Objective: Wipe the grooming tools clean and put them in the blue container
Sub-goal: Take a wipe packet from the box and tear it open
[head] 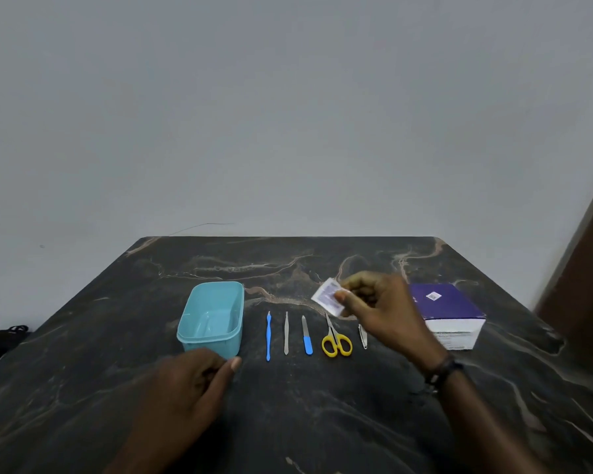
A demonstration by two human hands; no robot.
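5 tools [308, 335] between blue container [211, 319], purple box [449, 311]; right hand [377, 302] above.

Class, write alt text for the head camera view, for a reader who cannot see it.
A person's right hand pinches a small wipe sachet above a dark marble table, while the left hand rests by an empty blue container. Five grooming tools lie in a row beside it, including yellow-handled scissors; a purple box sits at right.

We can read no text: the purple box [447, 307] near the table's right edge bears a code square and blurred print, as does the sachet [328, 295].
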